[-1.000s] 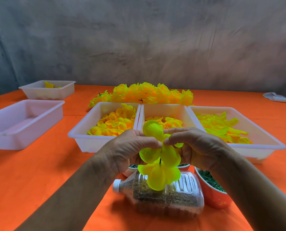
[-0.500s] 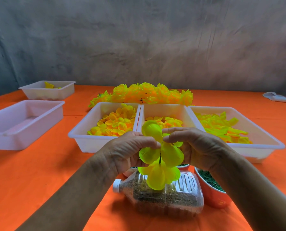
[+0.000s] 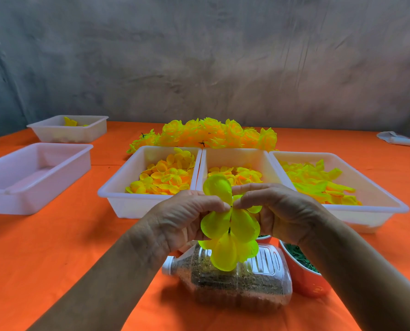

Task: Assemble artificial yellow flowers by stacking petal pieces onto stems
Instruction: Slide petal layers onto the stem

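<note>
- My left hand and right hand pinch the petals as before, above the bottle; the petal cluster has barely shifted.
- The stem shows only as a dark sliver between petals; my fingertips hide its top.
- The bowl is partly covered by my right wrist.

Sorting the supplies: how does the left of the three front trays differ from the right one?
The left tray holds rounded, orange-tinged petals; the right tray holds longer, greener-yellow pieces. The left tray's heap fills most of its floor; the right tray's leaves bare floor at its right side. Both are white, rectangular, and on the orange table.
</note>
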The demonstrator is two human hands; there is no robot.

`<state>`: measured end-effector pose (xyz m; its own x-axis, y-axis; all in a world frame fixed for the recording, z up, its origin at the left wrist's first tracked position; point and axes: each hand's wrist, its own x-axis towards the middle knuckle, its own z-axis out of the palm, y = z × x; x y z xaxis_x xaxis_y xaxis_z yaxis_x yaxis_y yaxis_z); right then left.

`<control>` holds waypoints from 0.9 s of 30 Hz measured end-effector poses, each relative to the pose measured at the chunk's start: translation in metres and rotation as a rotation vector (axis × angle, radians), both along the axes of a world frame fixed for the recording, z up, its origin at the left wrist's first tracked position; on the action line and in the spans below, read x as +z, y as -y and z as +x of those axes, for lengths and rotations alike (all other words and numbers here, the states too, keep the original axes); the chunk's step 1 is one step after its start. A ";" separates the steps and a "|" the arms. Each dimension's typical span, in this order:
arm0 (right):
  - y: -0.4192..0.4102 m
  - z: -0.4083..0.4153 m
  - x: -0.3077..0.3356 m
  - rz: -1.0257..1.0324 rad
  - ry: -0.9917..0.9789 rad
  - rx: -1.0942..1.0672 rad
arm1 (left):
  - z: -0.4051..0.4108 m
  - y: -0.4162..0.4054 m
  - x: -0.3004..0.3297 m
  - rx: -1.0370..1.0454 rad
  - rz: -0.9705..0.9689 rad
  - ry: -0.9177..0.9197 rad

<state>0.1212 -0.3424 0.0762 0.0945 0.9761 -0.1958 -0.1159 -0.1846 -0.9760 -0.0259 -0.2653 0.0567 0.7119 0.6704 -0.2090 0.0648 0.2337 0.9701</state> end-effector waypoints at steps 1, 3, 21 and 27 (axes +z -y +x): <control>0.000 0.000 0.000 -0.003 -0.004 -0.010 | 0.000 0.000 0.000 -0.002 -0.008 0.003; 0.000 0.000 0.001 -0.001 -0.013 -0.023 | 0.000 0.000 0.001 0.005 -0.017 0.014; -0.003 0.000 -0.006 -0.052 -0.014 -0.062 | 0.004 -0.001 -0.006 0.007 -0.046 -0.041; -0.002 0.000 -0.007 -0.046 0.081 -0.071 | 0.001 -0.005 -0.009 0.006 -0.011 -0.028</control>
<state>0.1211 -0.3401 0.0688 0.1807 0.9564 -0.2295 -0.0509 -0.2239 -0.9733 -0.0249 -0.2606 0.0472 0.7016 0.6723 -0.2362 0.0908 0.2445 0.9654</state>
